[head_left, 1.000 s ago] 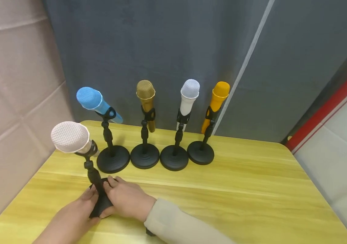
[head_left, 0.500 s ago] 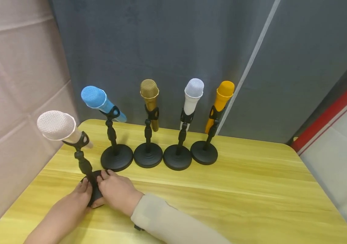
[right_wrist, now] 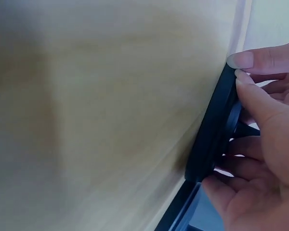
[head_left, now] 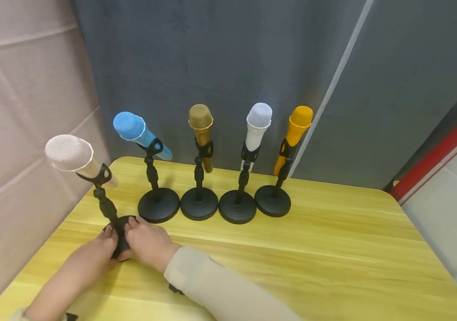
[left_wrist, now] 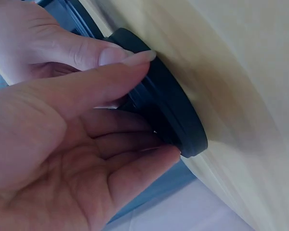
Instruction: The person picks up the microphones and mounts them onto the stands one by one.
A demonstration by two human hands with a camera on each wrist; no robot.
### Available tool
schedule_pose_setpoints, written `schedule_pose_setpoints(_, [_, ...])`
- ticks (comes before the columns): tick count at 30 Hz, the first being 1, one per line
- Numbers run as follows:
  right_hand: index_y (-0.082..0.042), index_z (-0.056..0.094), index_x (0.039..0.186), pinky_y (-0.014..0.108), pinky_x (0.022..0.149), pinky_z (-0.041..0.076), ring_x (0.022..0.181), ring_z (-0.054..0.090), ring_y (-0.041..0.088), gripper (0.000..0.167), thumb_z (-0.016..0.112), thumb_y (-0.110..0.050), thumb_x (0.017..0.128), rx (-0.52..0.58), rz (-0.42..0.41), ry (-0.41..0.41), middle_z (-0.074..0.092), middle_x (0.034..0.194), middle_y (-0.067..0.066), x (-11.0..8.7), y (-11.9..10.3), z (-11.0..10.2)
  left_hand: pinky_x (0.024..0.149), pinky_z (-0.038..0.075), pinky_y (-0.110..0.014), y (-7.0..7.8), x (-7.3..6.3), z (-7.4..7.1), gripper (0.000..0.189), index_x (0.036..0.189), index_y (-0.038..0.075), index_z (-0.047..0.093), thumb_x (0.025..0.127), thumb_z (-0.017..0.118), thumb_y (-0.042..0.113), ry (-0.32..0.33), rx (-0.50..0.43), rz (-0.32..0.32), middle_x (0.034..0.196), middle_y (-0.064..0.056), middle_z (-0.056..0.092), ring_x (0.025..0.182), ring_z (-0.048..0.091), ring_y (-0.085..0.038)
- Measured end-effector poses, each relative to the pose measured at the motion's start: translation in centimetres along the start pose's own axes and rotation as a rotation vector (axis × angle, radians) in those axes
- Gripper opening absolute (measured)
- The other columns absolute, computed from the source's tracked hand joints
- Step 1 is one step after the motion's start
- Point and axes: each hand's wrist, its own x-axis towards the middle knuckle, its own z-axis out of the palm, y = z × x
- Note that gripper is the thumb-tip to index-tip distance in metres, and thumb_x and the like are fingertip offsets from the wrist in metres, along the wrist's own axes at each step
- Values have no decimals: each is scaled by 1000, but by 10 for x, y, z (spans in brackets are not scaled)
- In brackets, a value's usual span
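At the left of the table a pale pinkish-white microphone (head_left: 70,154) tilts in the clip of a black microphone stand (head_left: 108,207). Both my hands hold this stand's round base. My left hand (head_left: 93,258) grips its left side, fingers over the top and thumb on the near rim, as the left wrist view shows with the base (left_wrist: 176,106) between them. From the right side my right hand (head_left: 150,243) grips the same base, thumb at the near edge. In the right wrist view the base (right_wrist: 212,130) lies close to the tabletop, and the two thumbs nearly meet.
Behind stand a blue microphone (head_left: 142,133), a gold microphone (head_left: 201,125), a white microphone (head_left: 256,127) and an orange microphone (head_left: 296,127), each on a black round-based stand. A grey curtain (head_left: 220,53) hangs behind the wooden table (head_left: 332,249); a pale wall covering (head_left: 31,133) borders the left.
Both hands have moved the held stand away from me and leftward, closer to the blue microphone's stand. The view has shifted slightly left. The other stands have stayed put.
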Motion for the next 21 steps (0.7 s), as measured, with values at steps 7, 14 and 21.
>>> schedule_pose_setpoints(7, [-28, 63, 129, 14, 102, 49, 128, 55, 2, 69, 64, -74, 78, 98, 41, 38, 60, 128, -15, 13, 2, 0, 79, 59, -53, -13, 8, -4, 58, 117, -21, 58, 75, 86, 9, 34, -65, 27, 120, -43, 58, 96, 69, -46])
schedule_pose_setpoints(14, [-28, 62, 131, 14, 100, 50, 122, 55, 2, 68, 63, -72, 80, 98, 75, -2, 58, 125, -14, 29, -4, -5, 78, 58, -54, -28, 17, -10, 55, 113, -21, 58, 74, 86, 6, 26, -57, 28, 117, -42, 59, 92, 69, -46])
schedule_pose_setpoints(21, [-31, 65, 128, 17, 93, 54, 117, 56, 1, 61, 60, -72, 82, 97, 126, -39, 59, 123, -15, 40, -6, -8, 78, 58, -55, -34, 28, -13, 50, 111, -19, 60, 73, 83, 3, -6, -83, 11, 110, -37, 63, 89, 69, -44])
